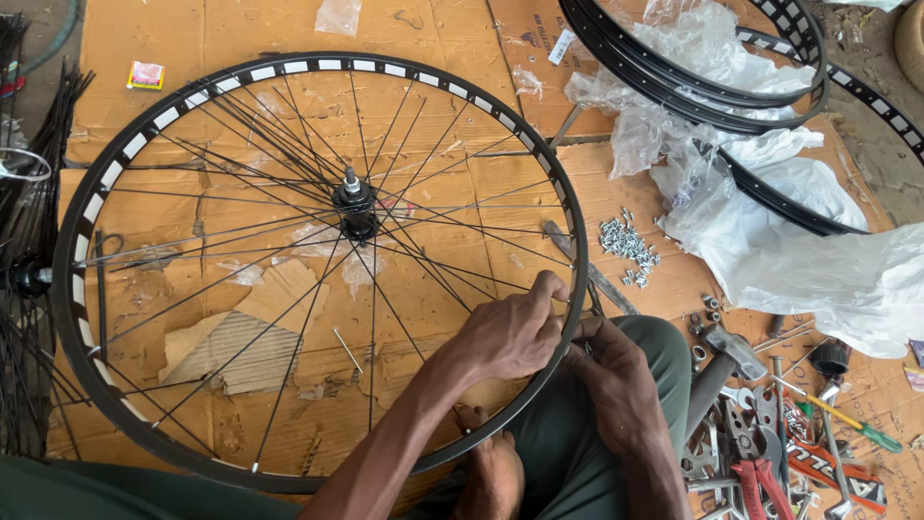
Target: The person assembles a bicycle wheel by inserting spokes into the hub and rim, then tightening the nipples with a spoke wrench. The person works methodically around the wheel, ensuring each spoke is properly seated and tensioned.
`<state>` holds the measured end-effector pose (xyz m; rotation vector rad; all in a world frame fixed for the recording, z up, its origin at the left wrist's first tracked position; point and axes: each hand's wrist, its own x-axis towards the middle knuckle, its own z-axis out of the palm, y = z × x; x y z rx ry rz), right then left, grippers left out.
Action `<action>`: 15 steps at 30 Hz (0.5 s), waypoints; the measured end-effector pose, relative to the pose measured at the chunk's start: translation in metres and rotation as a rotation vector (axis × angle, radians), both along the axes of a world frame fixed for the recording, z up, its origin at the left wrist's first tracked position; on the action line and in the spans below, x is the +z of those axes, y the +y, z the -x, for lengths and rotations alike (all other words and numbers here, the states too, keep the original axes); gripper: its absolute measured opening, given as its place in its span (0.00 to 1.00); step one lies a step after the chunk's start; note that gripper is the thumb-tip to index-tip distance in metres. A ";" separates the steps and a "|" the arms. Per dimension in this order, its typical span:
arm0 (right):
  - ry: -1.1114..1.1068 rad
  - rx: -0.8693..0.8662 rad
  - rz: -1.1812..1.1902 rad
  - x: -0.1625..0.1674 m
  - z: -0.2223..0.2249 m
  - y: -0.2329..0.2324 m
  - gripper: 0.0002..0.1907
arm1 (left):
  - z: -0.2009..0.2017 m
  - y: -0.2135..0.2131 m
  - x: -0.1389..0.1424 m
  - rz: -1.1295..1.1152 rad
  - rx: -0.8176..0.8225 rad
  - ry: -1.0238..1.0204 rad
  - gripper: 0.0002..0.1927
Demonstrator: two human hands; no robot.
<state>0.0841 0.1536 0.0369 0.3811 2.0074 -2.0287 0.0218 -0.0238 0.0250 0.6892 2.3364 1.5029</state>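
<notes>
Head view, looking straight down. Left hand [510,337] comes in from the lower middle, forearm angled up to the right, palm down, lying inside the bicycle wheel [77,318] against its right edge; fingers curled, thumb and forefinger pinched together at the black rim where a spoke [481,258] meets it. Right hand [616,385] sits just outside the same stretch of rim, wrist bent, fingers closed tight around something small pressed against the rim's outer face; what it holds is too small to make out. The two hands are near each other with the rim between them. Wheel lies flat on brown cardboard sheets [289,29], hub [355,207] at centre with axle pointing up, spokes fanning out; its lower right arc rests over the person's green trouser leg [568,433]. A bare foot [491,472] shows under the left forearm. To the right of the wheel: a small heap of silver spoke nipples [629,250], crumpled clear plastic bags [770,241], spare black rims [693,91] partly cut off at the top edge, and hand tools [760,453] at lower right. Left edge shows a bundle of black spokes [24,241], only partly in frame.
</notes>
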 end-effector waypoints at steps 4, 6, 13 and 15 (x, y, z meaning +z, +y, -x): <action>0.030 0.011 0.006 0.005 0.002 -0.004 0.08 | -0.002 0.004 -0.004 0.226 -0.019 -0.202 0.21; 0.004 -0.007 0.001 0.010 0.000 -0.005 0.09 | -0.002 0.003 -0.004 0.173 0.015 -0.168 0.21; -0.005 -0.214 -0.078 0.022 -0.013 -0.007 0.10 | -0.002 0.000 0.003 0.181 0.024 -0.061 0.23; 0.050 -0.268 0.103 0.020 -0.013 -0.004 0.11 | -0.002 0.000 0.006 0.206 0.006 -0.165 0.24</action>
